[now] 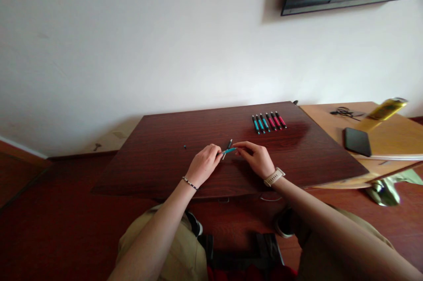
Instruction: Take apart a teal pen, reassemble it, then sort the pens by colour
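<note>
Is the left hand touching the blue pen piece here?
Touching. The head view shows the left hand pinching one end of the blue pen piece with its fingertips, while the right hand grips the other end above the dark table.

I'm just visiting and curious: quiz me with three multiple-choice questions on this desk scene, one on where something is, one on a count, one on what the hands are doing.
1. Where does the row of pens lie?
A. far right part of the dark table
B. on the floor
C. on the phone

2. How many pens are in that row?
A. two
B. six
C. twelve

3. What is the state of the blue pen?
A. lying alone on the table
B. held between both hands
C. standing in a cup

Answers:
1 A, the row sits near the table's far right corner.
2 B, three blue and three red lie side by side.
3 B, the left hand and right hand each pinch an end of it.
</note>
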Demonstrator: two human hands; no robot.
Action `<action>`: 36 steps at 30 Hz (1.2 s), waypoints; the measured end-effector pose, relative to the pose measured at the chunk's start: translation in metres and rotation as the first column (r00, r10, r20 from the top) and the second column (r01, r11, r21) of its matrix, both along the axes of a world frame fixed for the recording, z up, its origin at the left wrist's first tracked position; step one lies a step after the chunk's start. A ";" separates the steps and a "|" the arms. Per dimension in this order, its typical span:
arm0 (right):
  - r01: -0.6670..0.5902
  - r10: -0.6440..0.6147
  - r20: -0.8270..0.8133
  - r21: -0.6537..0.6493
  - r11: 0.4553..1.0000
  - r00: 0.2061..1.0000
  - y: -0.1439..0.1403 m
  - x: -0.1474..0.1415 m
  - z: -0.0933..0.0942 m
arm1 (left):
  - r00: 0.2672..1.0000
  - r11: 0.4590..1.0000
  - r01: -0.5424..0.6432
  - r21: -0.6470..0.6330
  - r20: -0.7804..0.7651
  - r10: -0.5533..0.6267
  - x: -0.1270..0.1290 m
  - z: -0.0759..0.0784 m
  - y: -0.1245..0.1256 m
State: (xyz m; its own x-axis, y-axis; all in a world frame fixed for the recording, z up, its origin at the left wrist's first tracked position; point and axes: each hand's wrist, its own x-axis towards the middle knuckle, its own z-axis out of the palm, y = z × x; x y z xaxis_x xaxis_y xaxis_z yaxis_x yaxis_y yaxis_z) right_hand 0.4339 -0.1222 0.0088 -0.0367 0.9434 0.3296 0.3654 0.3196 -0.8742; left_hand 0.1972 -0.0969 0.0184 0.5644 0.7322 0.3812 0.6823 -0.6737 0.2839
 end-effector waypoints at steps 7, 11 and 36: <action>-0.067 0.065 0.058 0.047 0.997 0.996 -0.006 -0.004 0.001 | 0.997 0.992 0.003 -0.126 0.071 0.006 0.002 -0.005 -0.001; -0.120 0.116 0.050 0.085 0.989 0.992 -0.007 -0.006 0.005 | 0.981 0.974 0.033 -0.222 0.193 0.011 0.002 -0.004 -0.002; -0.316 0.090 0.668 0.226 0.921 0.739 0.060 0.012 -0.028 | 0.876 0.884 0.079 -0.461 0.454 0.159 -0.016 -0.015 0.015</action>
State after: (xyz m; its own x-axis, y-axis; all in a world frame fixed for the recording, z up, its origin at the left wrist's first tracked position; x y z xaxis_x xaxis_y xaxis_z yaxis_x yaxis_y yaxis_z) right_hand 0.4456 -0.0620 -0.0189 -0.5214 0.7415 0.4223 0.6893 0.6577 -0.3038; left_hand 0.1813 -0.0817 0.0038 0.3717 0.9045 0.2091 0.4098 -0.3620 0.8373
